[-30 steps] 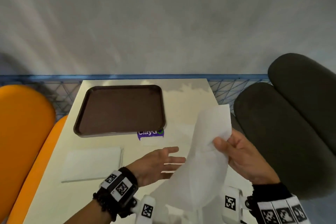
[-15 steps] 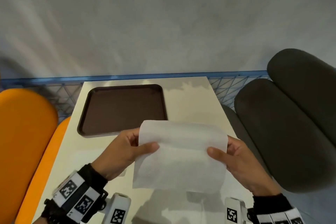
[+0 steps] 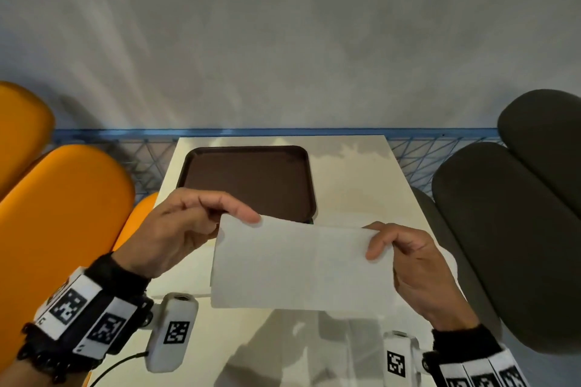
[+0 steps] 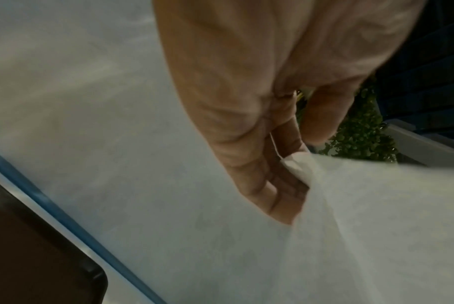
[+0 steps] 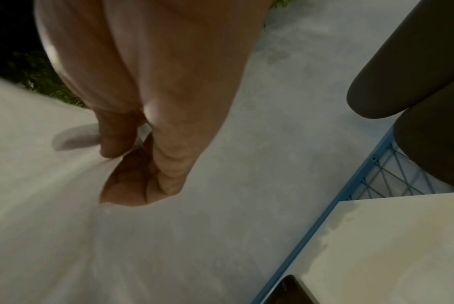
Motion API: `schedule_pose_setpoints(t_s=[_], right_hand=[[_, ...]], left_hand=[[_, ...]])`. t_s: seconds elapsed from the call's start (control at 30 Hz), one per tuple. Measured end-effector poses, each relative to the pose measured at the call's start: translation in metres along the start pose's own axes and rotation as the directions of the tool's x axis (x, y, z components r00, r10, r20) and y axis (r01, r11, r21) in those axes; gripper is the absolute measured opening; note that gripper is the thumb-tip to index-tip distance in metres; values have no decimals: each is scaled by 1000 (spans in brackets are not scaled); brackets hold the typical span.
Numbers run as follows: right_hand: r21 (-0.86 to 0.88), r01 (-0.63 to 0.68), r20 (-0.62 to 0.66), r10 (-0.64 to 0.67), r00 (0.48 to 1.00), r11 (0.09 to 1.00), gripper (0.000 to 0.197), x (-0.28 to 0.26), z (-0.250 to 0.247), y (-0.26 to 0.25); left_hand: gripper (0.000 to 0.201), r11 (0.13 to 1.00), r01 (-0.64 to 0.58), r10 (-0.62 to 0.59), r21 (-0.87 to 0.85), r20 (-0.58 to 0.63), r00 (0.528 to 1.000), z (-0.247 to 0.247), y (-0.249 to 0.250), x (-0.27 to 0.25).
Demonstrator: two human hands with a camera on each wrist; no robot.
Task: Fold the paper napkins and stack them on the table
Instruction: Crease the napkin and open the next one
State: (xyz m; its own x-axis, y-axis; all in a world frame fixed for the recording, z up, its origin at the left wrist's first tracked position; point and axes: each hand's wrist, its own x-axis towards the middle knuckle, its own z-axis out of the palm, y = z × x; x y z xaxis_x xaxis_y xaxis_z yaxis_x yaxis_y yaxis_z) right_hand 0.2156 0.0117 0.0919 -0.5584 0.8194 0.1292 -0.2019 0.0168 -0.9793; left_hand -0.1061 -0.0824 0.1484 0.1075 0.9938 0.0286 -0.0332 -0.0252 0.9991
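A white paper napkin [image 3: 298, 264] hangs folded in half above the cream table [image 3: 355, 185], held up by both top corners. My left hand [image 3: 188, 226] pinches its upper left corner between thumb and fingers, and the left wrist view shows the napkin [image 4: 376, 226] bunched at my left hand [image 4: 285, 170]. My right hand [image 3: 405, 251] pinches the upper right corner, thumb on the near face. The right wrist view shows the napkin [image 5: 39, 185] gripped by my right hand [image 5: 127, 152]. The stack seen earlier at the left is mostly hidden behind my left arm.
A dark brown tray [image 3: 248, 182] lies at the far left of the table. Orange seats [image 3: 63, 214] stand to the left and dark grey seats [image 3: 509, 220] to the right. A blue wire rail [image 3: 283, 132] runs past the table's far edge.
The napkin went from a loose sheet in my right hand to being held by both hands, then folded over into a flatter, narrower rectangle. Both hands have risen toward the tray.
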Motion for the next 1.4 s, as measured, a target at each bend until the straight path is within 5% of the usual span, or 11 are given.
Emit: schedule_pose_setpoints(t_s=[0.13,0.33,0.63,0.73,0.9,1.0,1.27,1.4], right_hand=[[-61,14,-55,-18,998,998,71,-2,4,5],[-116,117,-82,-127,988,986,66,-7,6,-4],[-304,208,-42,-232,972,930,46,-9,12,-30],[-316,156,-1,-164,986,936,49,-7,9,-39],[-249,4,-212,-58,976,969,49,-5,6,-29],[-230,-2,-165,-36,986,973,49,-6,10,-25],[-273,92,43,-84,996,958,54,-10,1,-18],[-434,83,109,-40,993,897,45,-19,-11,-41]], left_hand=[[38,998,-5,10,67,-82,997,12,2,1],[24,963,199,-200,184,-15,980,29,-5,2],[44,933,312,-340,179,155,927,35,-20,4],[46,942,331,-334,47,154,930,30,-18,2],[83,881,371,-315,-294,219,923,23,-31,-2],[82,860,363,-318,-359,180,931,30,-33,-3],[41,949,314,-314,-39,15,949,32,-22,0],[15,940,202,-205,274,-18,979,29,-2,-3]])
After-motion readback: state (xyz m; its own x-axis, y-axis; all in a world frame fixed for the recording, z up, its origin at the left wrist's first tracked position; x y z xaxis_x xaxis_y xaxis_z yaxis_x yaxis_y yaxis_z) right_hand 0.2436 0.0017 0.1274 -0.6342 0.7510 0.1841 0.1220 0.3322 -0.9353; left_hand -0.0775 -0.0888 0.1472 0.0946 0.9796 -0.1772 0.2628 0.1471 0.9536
